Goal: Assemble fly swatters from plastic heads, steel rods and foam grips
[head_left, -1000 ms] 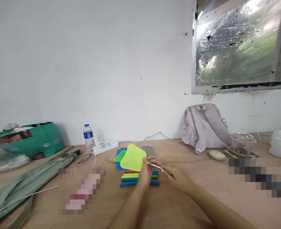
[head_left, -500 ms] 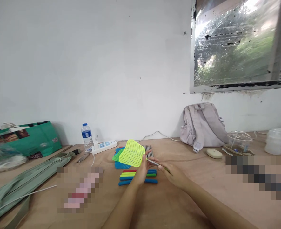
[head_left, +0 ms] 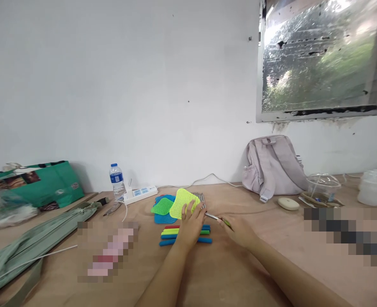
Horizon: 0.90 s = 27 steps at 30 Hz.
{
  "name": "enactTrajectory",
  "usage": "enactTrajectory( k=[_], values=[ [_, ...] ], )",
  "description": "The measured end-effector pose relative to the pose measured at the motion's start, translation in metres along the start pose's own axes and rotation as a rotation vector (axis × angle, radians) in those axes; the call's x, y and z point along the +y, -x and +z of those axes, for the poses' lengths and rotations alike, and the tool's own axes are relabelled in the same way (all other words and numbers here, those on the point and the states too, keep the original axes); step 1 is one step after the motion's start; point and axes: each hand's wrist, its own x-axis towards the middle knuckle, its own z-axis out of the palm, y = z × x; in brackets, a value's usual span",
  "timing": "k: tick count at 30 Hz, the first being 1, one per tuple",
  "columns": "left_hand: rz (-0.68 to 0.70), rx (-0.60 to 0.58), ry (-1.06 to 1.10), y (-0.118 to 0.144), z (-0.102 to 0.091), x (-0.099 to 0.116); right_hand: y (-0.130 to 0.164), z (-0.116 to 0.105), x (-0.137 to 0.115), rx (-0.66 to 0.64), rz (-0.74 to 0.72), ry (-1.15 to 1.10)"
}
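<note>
A yellow perforated fly swatter head point(head_left: 179, 204) is gripped by my left hand point(head_left: 191, 226), its fingers bent over the lower right part of the mesh. My right hand point(head_left: 239, 233) is closed around a yellow-green handle point(head_left: 227, 223). From that handle a thin metal rod point(head_left: 212, 216) reaches left to the head's base, where my left fingers hide the joint. Behind my left hand lie a green swatter head point(head_left: 162, 207) and blue swatter heads point(head_left: 162, 218), overlapping, with a bit of red showing. Several coloured handles point(head_left: 204, 241) lie crosswise beneath my left wrist. Metal rods point(head_left: 199, 196) lie behind the yellow head.
On the wooden table point(head_left: 226, 273) stand a water bottle point(head_left: 116, 181) and a white power strip point(head_left: 141, 194) at the back left. A green bag point(head_left: 57, 183) is farther left. A backpack point(head_left: 274, 166), a cream oval case point(head_left: 288, 204) and a plastic cup point(head_left: 323, 185) are right.
My left hand has turned palm down, its fingers now over the yellow head. The head has moved right and tilted lower, uncovering more of the green and blue heads. My right hand has shifted slightly right.
</note>
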Motion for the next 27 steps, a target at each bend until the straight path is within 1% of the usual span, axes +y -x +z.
enactTrajectory(
  k=[1, 3, 6, 9, 13, 17, 22, 27],
  values=[
    [0.03, 0.002, -0.103, 0.002, 0.002, -0.004, 0.0, -0.002, 0.0, -0.005, -0.01, 0.016],
    [0.09, -0.011, -0.217, 0.005, 0.003, -0.01, 0.0, -0.006, 0.002, -0.02, -0.04, 0.029],
    [0.177, -0.057, -0.254, 0.005, -0.002, -0.015, -0.001, -0.012, 0.007, -0.052, -0.081, 0.04],
    [0.235, -0.121, -0.249, 0.004, -0.009, -0.022, -0.003, -0.012, 0.009, -0.056, -0.125, 0.08],
    [0.2, -0.189, -0.21, 0.004, -0.019, -0.03, -0.007, -0.002, 0.009, 0.005, -0.161, 0.175],
    [0.165, -0.25, -0.137, 0.004, -0.022, -0.03, -0.01, 0.005, 0.014, 0.037, -0.197, 0.268],
    [0.118, -0.294, -0.058, 0.001, -0.024, -0.024, -0.012, 0.002, 0.022, 0.066, -0.255, 0.363],
    [0.093, -0.314, -0.026, -0.001, -0.027, -0.027, -0.012, -0.002, 0.023, 0.083, -0.257, 0.406]
  ],
)
